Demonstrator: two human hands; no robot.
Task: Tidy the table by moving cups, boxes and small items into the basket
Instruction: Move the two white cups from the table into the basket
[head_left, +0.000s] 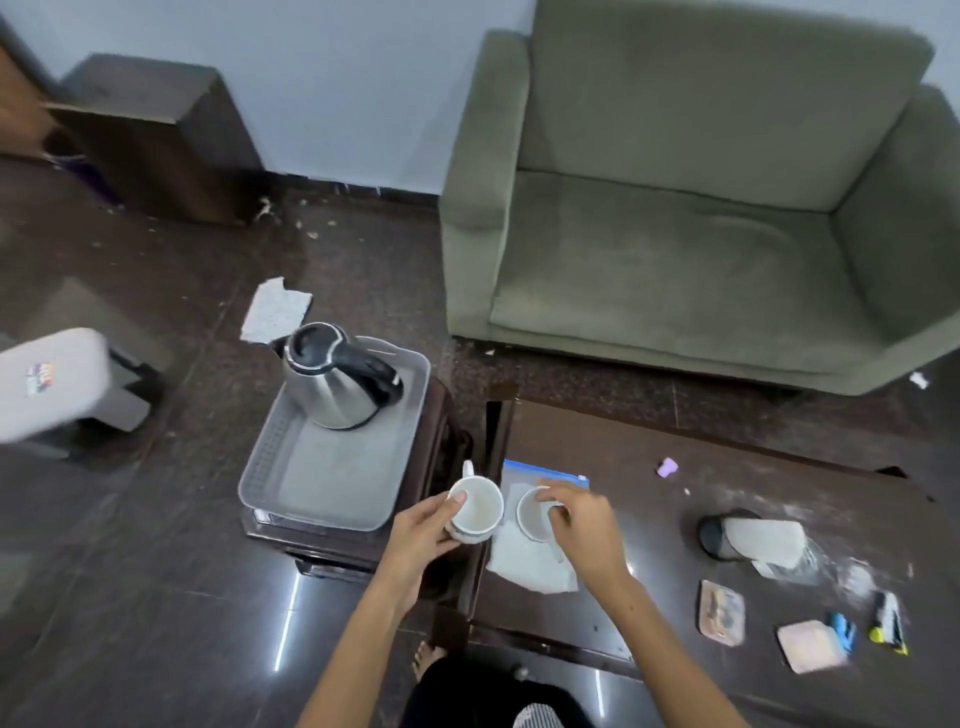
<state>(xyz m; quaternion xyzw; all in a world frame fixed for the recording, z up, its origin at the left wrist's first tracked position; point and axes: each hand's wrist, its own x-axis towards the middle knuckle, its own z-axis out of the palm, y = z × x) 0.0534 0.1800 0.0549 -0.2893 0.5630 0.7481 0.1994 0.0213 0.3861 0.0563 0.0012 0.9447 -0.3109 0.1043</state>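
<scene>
Cups look ceramic, stiff and fragile, so a grip round the wall suits them: the left hand (423, 525) holds one mug (475, 512) beside the basket (332, 467), the right hand (579, 519) pinches the second cup (532, 514) over the table (649, 519).

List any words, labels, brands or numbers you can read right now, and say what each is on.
No text can be read in this view.
White case on the left: a colourful sticker, too blurred to read.
Yellow and black item on the table: no marking legible.
Coaster with a picture: blurred, no words to make out.
Kettle and both cups: no visible print.
</scene>
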